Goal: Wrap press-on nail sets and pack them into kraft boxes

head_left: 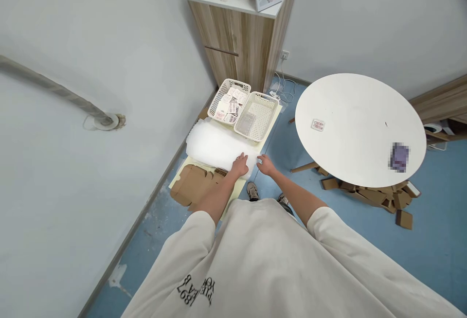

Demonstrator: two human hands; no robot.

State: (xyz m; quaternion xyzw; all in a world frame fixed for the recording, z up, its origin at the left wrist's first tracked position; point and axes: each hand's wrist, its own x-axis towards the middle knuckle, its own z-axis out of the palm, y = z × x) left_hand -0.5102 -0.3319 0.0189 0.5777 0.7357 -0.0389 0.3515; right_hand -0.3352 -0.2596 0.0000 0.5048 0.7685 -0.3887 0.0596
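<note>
Yellow mat [233, 196] on blue floor [146, 255]: white foam sheets [215, 145] mid-mat, flat cardboard blanks [193, 186] at near-left corner. L hand [240, 165] palm-down on foam, fingers flat, no grip; R hand [265, 165] at foam's near-right corner, fingers loosely curled, empty.

Blue floor [430, 245]: pale yellow mat [233, 194], white plastic baskets [256, 116], foam sheet [215, 145], flat cardboard blanks [191, 186], cardboard pieces [375, 196] | round white tabletop [359, 99]: small packet [318, 124], blurred purple item [400, 157]

Two plastic baskets [229, 85], one round table [359, 94].
</note>
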